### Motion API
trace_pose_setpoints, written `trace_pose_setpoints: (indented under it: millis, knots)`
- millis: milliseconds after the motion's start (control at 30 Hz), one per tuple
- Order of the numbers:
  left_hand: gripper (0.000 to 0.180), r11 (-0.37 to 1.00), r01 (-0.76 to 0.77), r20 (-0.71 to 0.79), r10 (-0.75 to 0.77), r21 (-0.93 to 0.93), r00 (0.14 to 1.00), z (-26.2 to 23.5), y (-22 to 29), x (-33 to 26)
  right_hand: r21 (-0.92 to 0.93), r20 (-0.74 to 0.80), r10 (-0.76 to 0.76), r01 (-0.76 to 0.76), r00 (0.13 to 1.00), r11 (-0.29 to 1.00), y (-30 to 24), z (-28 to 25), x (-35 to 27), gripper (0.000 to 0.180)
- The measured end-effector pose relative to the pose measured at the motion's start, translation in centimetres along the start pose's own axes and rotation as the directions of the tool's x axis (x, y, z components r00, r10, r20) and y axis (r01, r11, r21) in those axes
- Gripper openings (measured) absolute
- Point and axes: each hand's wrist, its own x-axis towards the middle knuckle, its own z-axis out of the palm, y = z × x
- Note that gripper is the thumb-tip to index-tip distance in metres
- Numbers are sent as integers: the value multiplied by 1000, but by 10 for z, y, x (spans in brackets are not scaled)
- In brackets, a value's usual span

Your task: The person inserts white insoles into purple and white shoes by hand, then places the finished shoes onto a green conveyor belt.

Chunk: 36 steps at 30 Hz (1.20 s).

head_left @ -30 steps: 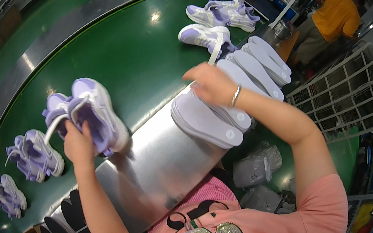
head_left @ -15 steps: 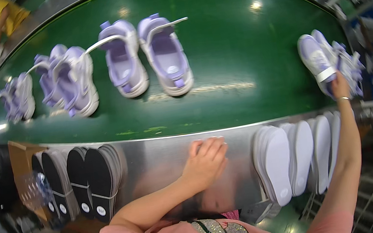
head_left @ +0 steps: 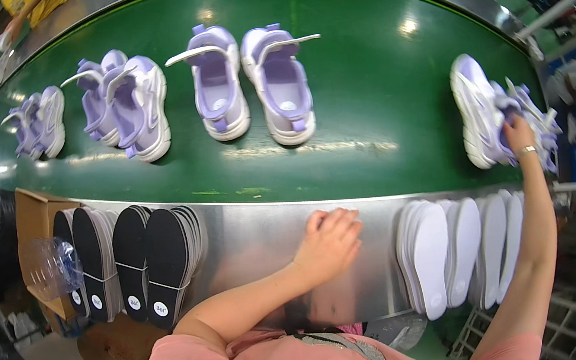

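Green belt [head_left: 362,78], lilac shoes in pairs, insole stacks on steel ledge [head_left: 252,238].
Right hand [head_left: 518,136] fingers clamped on far-right shoe [head_left: 476,108]; left hand [head_left: 328,241] flat, fingers together on ledge; white insoles [head_left: 432,255] not yet fitted.

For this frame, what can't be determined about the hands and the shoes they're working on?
- Right hand: its fingers go in among the shoes near the right rim; the grip is hidden.
- Those shoes: bent by the fisheye and overlapping, so their layout is unclear.
- Left hand: rests on the metal ledge; anything under the palm is hidden.
- White insoles: overlapping, count unclear.
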Motion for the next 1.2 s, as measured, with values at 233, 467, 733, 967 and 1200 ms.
trace_pose_setpoints:
  millis: [233, 467, 733, 967, 1200]
  knots:
    - [62, 766, 198, -181, -379, -611, 908, -43, 47, 4, 110, -94, -479, 488, 873, 866, -190, -155, -147, 15]
    - [83, 790, 305, -199, -467, -532, 862, -49, 65, -54, 147, -15, -611, 606, 791, 782, -238, -129, -307, 21]
    - [51, 863, 54, -338, -253, -503, 906, -66, 58, -73, 431, -290, -567, 634, 771, 642, -205, -102, -363, 19]
    - [20, 600, 421, 135, -463, -680, 876, -77, 49, -41, 304, -83, -194, 210, 978, 929, -131, -52, -327, 32]
    - [17, 430, 458, 273, -425, -778, 863, -74, 28, -32, 219, 111, -26, 1, 993, 976, -133, -55, -321, 38]
